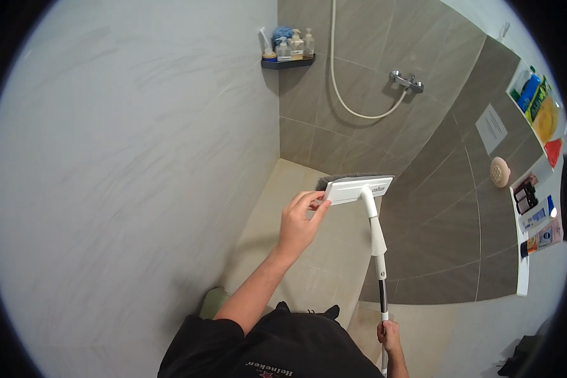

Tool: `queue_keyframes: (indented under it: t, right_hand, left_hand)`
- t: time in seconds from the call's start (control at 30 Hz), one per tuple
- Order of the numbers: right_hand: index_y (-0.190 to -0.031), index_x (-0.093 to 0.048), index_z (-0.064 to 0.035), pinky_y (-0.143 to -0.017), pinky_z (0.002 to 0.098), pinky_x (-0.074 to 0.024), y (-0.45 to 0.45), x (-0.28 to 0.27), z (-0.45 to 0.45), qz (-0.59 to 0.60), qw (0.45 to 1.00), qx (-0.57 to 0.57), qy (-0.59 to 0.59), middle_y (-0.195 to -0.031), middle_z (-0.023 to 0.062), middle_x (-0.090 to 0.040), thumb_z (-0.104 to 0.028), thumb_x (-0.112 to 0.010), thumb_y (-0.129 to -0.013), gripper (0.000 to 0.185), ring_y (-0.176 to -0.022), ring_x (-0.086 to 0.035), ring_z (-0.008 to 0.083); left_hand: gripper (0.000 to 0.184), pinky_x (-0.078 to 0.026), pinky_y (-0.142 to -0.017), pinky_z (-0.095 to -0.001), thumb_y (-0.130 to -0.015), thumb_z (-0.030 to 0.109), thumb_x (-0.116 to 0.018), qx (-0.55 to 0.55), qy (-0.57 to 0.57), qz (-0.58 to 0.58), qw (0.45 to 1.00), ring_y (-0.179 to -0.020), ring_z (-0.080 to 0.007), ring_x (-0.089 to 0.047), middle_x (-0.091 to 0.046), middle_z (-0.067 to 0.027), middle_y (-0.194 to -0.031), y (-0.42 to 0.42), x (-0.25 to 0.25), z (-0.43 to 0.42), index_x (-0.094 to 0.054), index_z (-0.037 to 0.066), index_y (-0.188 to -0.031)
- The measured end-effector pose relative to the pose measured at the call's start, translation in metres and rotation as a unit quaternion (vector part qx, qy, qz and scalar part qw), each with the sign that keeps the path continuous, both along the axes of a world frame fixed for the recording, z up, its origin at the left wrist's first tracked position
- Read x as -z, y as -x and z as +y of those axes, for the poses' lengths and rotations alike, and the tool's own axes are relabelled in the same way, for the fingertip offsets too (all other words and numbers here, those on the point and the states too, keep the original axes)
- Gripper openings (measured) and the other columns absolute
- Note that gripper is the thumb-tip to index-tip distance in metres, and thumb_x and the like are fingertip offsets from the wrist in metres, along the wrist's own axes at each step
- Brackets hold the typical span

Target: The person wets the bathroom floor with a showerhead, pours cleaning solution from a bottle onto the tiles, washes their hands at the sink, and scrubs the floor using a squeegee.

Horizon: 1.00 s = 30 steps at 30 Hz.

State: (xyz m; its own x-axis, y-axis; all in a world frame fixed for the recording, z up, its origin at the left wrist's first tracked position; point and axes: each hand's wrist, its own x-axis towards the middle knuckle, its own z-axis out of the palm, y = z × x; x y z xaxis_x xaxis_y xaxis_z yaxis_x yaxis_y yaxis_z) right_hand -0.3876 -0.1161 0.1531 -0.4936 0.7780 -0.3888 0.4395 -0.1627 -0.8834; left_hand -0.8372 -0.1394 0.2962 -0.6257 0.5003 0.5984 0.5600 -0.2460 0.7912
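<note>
A white brush head [349,189] with grey bristles along its far edge is held up in front of me, bristles facing away. My left hand [301,220] pinches its left end between thumb and fingers. From the head, a white and black pole [382,286] runs down toward my body. Lower on that pole, my right hand [390,335] is wrapped round it, near the bottom of the view.
Bottles and a blue puff stand on a dark corner shelf [288,63]. A shower hose [338,94] hangs from a wall mixer [407,82]. At the right, a white shelf [522,272] holds toiletries beside a round pink wall-mounted item [500,172]. Something green [213,301] lies by the left wall.
</note>
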Motion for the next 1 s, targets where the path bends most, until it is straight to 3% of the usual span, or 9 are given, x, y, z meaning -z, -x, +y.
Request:
queue_keyframes:
  t: [0.23, 0.33, 0.47, 0.57, 0.8, 0.87, 1.0]
  right_hand:
    - [-0.063, -0.047, -0.0069, -0.035, 0.0279, -0.0261, 0.002, -0.007, -0.005, 0.015, 0.993, -0.012, 0.117, -0.046, 0.0014, -0.040, -0.052, -0.047, -0.091, 0.053, -0.036, -0.036, 0.0118]
    - [-0.064, -0.046, -0.0070, -0.034, 0.0275, -0.0250, 0.003, -0.007, -0.007, 0.026, 0.988, -0.013, 0.152, -0.047, 0.0020, -0.040, -0.054, -0.047, -0.091, 0.054, -0.036, -0.035, 0.0117]
    - [-0.065, -0.045, -0.0075, -0.034, 0.0272, -0.0241, 0.011, -0.010, -0.013, 0.050, 0.980, -0.015, 0.193, -0.048, 0.0027, -0.041, -0.055, -0.046, -0.090, 0.054, -0.036, -0.033, 0.0116]
    - [-0.064, -0.048, -0.0052, -0.035, 0.0277, -0.0262, 0.015, -0.010, -0.015, 0.063, 0.976, 0.008, 0.209, -0.050, 0.0033, -0.042, -0.047, -0.044, -0.093, 0.051, -0.037, -0.036, 0.0120]
    - [-0.061, -0.046, -0.0070, -0.034, 0.0269, -0.0257, 0.018, -0.016, 0.000, -0.012, 0.998, -0.006, 0.056, -0.046, 0.0008, -0.041, -0.047, -0.044, -0.095, 0.053, -0.036, -0.036, 0.0104]
    - [-0.060, -0.048, -0.0071, -0.035, 0.0266, -0.0264, 0.017, -0.011, 0.005, -0.027, 0.999, -0.042, -0.002, -0.047, -0.0001, -0.041, -0.041, -0.042, -0.098, 0.051, -0.037, -0.037, 0.0098]
    - [-0.060, -0.048, -0.0079, -0.037, 0.0266, -0.0274, 0.021, -0.017, 0.003, -0.035, 0.999, -0.035, -0.005, -0.047, -0.0009, -0.041, -0.038, -0.041, -0.098, 0.049, -0.038, -0.037, 0.0095]
  left_hand:
    - [0.018, -0.059, -0.075, -0.0294, -0.082, 0.003, -0.071, -0.038, 0.010, -0.041, 0.998, -0.081, -0.0161, -0.067, -0.066, -0.0103, -0.095, -0.010, -0.002, 0.006, -0.066, -0.003, -0.099]
    - [0.017, -0.057, -0.068, -0.0288, -0.080, 0.000, -0.070, -0.052, -0.033, -0.029, 0.998, -0.075, -0.0181, -0.067, -0.064, -0.0100, -0.093, -0.015, 0.003, 0.012, -0.064, -0.002, -0.096]
    - [0.017, -0.058, -0.070, -0.0288, -0.080, 0.000, -0.070, -0.058, -0.036, -0.025, 0.997, -0.077, -0.0182, -0.068, -0.064, -0.0100, -0.094, -0.018, 0.006, 0.011, -0.064, -0.003, -0.096]
    - [0.017, -0.060, -0.075, -0.0287, -0.082, 0.001, -0.070, -0.050, -0.023, -0.036, 0.998, -0.082, -0.0168, -0.068, -0.065, -0.0108, -0.095, -0.019, 0.007, 0.009, -0.065, -0.005, -0.098]
    - [0.016, -0.058, -0.077, -0.0282, -0.084, 0.002, -0.069, -0.062, -0.018, -0.082, 0.995, -0.083, -0.0140, -0.066, -0.065, -0.0107, -0.095, -0.009, -0.014, 0.002, -0.065, -0.008, -0.096]
    - [0.016, -0.058, -0.077, -0.0276, -0.083, 0.002, -0.070, -0.074, -0.016, -0.101, 0.992, -0.082, -0.0140, -0.066, -0.065, -0.0107, -0.095, -0.002, -0.012, 0.004, -0.066, -0.008, -0.095]
    - [0.019, -0.056, -0.074, -0.0250, -0.085, 0.006, -0.069, -0.075, 0.025, -0.138, 0.987, -0.080, -0.0132, -0.067, -0.067, -0.0104, -0.089, 0.005, 0.008, 0.006, -0.065, -0.008, -0.098]
